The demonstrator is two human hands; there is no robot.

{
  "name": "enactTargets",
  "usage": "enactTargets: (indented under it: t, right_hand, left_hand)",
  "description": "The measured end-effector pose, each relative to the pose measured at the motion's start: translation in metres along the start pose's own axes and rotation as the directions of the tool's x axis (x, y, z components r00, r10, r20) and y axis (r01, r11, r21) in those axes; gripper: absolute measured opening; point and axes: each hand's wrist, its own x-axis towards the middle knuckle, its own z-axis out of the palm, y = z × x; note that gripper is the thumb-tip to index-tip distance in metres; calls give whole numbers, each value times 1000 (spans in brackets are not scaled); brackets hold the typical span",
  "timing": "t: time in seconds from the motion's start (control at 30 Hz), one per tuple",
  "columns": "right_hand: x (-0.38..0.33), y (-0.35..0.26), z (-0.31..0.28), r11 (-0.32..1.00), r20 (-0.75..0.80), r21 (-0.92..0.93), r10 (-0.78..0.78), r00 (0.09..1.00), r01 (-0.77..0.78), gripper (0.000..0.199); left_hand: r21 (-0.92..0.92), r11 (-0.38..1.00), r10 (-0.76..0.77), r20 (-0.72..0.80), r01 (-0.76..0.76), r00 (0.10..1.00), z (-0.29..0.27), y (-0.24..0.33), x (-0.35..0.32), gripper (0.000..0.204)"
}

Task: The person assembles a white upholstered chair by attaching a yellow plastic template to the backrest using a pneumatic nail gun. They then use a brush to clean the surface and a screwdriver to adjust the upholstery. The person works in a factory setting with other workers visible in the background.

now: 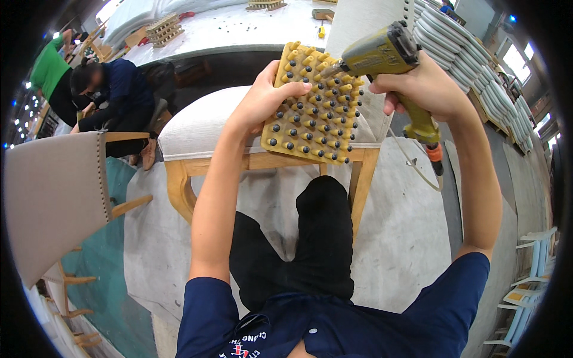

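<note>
My left hand [262, 98] grips the left edge of a yellow pad [316, 113] covered in rows of upright pegs, its thumb lying over the front. Many of the pegs carry small dark round heads; several at the top show plain yellow tips. My right hand [433, 89] is wrapped round the handle of a worn yellow-green pistol-grip air tool [382, 51]. Its narrow nose points left, among the pegs near the pad's upper right; whether it touches one I cannot tell. Behind and below the pad is a pale upholstered chair [206, 119] with a wooden frame.
An orange connector and pale hose [430, 179] hang from the tool. A studded upholstered chair [57, 191] stands at left, a crouching person [119, 89] beyond it. A white table [221, 30] holds wooden stacks and a yellow-handled screwdriver [321, 31]. Padded pieces [459, 48] are piled at right.
</note>
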Motion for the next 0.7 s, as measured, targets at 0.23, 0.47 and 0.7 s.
enactTargets:
  t: [0.23, 0.47, 0.7]
  right_hand:
    - [-29, 28, 1, 997, -197, 75, -1, 980, 16, 17]
    - [-101, 126, 6, 999, -418, 49, 10, 908, 11, 31]
    - [-123, 149, 21, 998, -396, 48, -8, 918, 30, 40]
  left_hand:
    - [-3, 1000, -7, -17, 7, 1000, 5, -1, -1, 69]
    - [52, 999, -9, -15, 10, 1000, 0, -5, -6, 70]
    - [14, 999, -48, 22, 48, 999, 1, -1, -3, 61]
